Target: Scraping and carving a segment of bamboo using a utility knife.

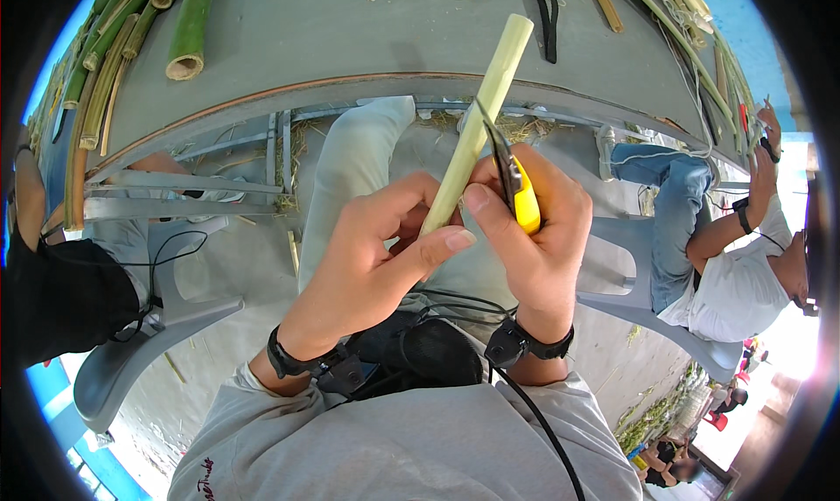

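My left hand [376,247] is closed round the lower end of a pale green bamboo piece [499,68], which slants up and to the right over my lap. A yellow utility knife [525,199] with a dark blade holder sits in my right hand [534,238], gripped between thumb and fingers. Its blade lies against the side of the bamboo, about midway along. The thumbs of both hands are close to each other near the bamboo's lower part. My left fingers partly hide that lower end.
Beyond my hands runs the grey table's front edge [350,83]. Green bamboo tubes [188,37] lie on its left, a black strap [547,20] toward its right. People sit on grey chairs at both sides. Black cables [455,298] cross my lap; plant scraps litter the floor.
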Demonstrator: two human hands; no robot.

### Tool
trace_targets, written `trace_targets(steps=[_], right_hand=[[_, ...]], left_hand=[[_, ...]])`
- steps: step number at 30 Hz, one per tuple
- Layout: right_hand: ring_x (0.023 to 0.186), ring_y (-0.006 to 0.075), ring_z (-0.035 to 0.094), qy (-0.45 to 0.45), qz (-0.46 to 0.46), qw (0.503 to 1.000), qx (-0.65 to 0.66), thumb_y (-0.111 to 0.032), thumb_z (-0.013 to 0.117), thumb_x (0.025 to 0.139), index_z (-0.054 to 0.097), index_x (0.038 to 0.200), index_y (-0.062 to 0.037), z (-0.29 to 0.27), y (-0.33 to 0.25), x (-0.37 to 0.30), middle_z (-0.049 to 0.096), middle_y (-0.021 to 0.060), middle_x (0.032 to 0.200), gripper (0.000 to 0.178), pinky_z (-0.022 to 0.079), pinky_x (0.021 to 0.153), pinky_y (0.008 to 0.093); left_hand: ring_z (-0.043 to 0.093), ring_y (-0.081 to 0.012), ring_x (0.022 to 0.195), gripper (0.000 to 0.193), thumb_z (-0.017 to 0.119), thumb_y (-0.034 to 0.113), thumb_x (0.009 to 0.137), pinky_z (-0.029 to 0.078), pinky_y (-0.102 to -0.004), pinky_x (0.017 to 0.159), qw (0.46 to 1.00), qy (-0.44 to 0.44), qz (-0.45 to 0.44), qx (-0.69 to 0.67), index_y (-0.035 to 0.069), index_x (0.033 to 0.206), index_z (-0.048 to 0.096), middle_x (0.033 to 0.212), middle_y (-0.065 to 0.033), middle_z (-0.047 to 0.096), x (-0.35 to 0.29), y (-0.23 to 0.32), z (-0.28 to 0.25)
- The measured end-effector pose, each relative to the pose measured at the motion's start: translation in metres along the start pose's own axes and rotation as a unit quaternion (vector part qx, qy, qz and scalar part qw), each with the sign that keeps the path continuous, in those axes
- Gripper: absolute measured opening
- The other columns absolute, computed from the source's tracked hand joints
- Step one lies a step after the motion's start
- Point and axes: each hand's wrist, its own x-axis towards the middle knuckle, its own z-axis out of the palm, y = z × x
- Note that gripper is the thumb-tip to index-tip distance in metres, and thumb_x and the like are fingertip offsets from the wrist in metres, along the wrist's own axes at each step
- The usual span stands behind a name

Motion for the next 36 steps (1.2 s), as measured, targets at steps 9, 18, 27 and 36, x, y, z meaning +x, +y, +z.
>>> trace_targets(steps=[9,18,27,36], right_hand=[[0.066,0.0073,0.047,-0.002,-0.045,0.999,-0.021,-0.001,0.071,0.084,0.064,0.087,0.0022,0.002,0.002,0.002,0.059,0.0018,0.071,0.008,0.036,0.059,0.0243],[0.064,0.0058,0.044,-0.005,-0.032,0.999,-0.043,-0.002,0.070,0.079,0.062,0.083,0.0021,0.003,0.004,0.001,0.055,-0.0006,0.068,0.010,0.034,0.057,0.0228],[0.063,0.0057,0.042,0.007,0.015,1.000,0.002,-0.001,0.063,0.072,0.060,0.077,0.0020,0.007,0.011,-0.001,0.055,-0.0015,0.069,0.007,0.034,0.057,0.0232],[0.059,0.0074,0.037,0.022,0.002,0.998,-0.051,-0.008,0.071,0.068,0.061,0.080,0.0007,-0.008,0.023,0.000,0.044,-0.0002,0.063,0.018,0.033,0.053,0.0250]], left_hand=[[0.038,-0.0034,0.060,0.021,0.071,0.018,0.100,0.030,-0.0239,0.053,0.994,0.031,0.027,0.106,-0.001,0.101,0.062,0.069,0.0024,0.047,0.000,-0.001,0.000],[0.037,-0.0096,0.056,0.022,0.072,0.019,0.099,0.030,-0.0278,0.052,0.975,0.038,0.060,0.212,0.000,0.100,0.062,0.064,-0.0033,0.043,0.003,0.000,-0.005],[0.039,-0.0076,0.055,0.021,0.070,0.019,0.100,0.030,-0.0273,0.051,0.987,0.013,0.013,0.163,0.000,0.099,0.061,0.061,-0.0014,0.045,0.000,-0.002,-0.008],[0.045,-0.0016,0.063,0.015,0.066,0.012,0.102,0.033,-0.0198,0.055,0.987,0.117,0.067,0.084,0.000,0.107,0.058,0.077,0.0021,0.059,-0.003,0.001,-0.012]])
